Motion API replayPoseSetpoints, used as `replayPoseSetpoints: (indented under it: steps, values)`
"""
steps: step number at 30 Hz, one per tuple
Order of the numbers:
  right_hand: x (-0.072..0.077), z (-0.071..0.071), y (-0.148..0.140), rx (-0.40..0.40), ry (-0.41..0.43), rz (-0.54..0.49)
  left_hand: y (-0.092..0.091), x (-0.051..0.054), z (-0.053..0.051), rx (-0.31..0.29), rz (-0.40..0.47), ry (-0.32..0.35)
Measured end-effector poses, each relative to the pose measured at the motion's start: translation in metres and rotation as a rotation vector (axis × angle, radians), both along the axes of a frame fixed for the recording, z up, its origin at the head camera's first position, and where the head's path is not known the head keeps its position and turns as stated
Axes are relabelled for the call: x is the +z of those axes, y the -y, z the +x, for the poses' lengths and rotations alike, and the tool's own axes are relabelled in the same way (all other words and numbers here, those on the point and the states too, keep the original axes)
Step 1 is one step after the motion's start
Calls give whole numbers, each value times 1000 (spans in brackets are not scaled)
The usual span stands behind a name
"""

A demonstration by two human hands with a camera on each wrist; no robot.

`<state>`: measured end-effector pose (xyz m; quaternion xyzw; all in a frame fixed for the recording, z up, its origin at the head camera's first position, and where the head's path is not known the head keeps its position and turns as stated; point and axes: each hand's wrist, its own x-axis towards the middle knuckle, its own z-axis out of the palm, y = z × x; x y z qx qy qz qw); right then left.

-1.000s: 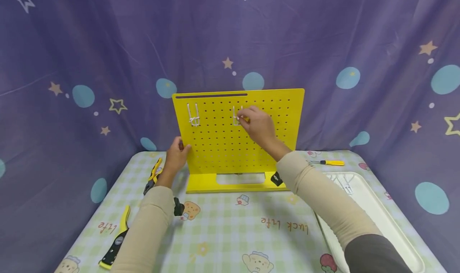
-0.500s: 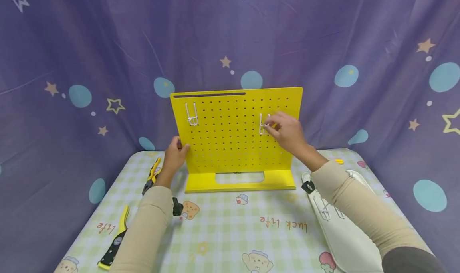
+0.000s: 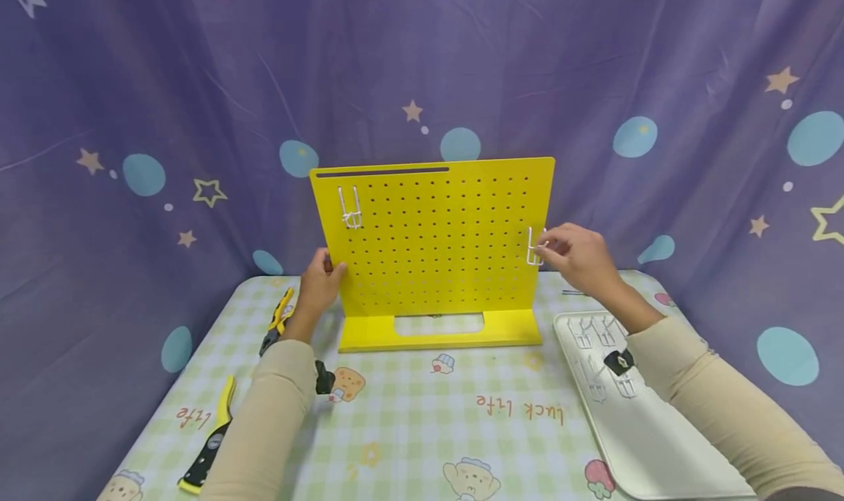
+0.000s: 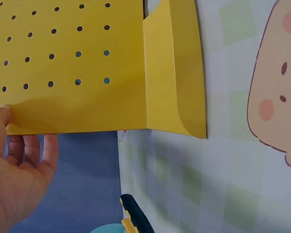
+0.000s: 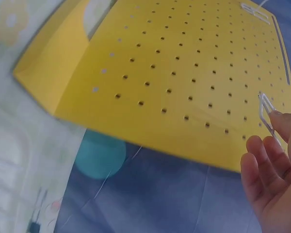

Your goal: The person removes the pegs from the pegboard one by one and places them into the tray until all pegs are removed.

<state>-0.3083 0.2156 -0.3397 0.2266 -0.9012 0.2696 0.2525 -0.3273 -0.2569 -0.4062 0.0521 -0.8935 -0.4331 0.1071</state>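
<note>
A yellow pegboard (image 3: pixel 435 332) stands upright on its folded foot on the table. My left hand (image 3: pixel 319 285) grips its left edge, thumb on the front face and fingers behind, as the left wrist view shows. In my right hand (image 3: pixel 583 259), a white wire pegboard hook (image 3: pixel 530 248) is pinched between thumb and fingers, in front of the board's right edge. The right wrist view shows this hook (image 5: pixel 263 104) close to the board; whether it touches, I cannot tell. Another white hook (image 3: pixel 352 219) hangs at the board's upper left.
On the right lies a white tray (image 3: pixel 659 442) with several wire hooks (image 3: pixel 596 391), partly under my right forearm. Yellow-and-black pliers (image 3: pixel 277 321) and a second yellow-and-black plier-like tool (image 3: pixel 214 446) lie on the left. Behind the tray, a thin metal shaft (image 3: pixel 574 292) shows. A purple curtain (image 3: pixel 422 61) hangs behind.
My right hand has carried the hook rightward and slightly down, from the board's upper middle to its right edge. More of the tray shows. My left hand has kept its grip.
</note>
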Motion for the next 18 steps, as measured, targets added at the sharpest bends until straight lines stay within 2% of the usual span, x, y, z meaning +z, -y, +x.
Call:
replayPoseSetpoints:
  steps: [11,18]
  values:
    - [-8,24,-51,-35,84,54,0,0,-1,1,19,20]
    - [-20,33,-81,-34,146,102,0,-1,-2,8,19,23]
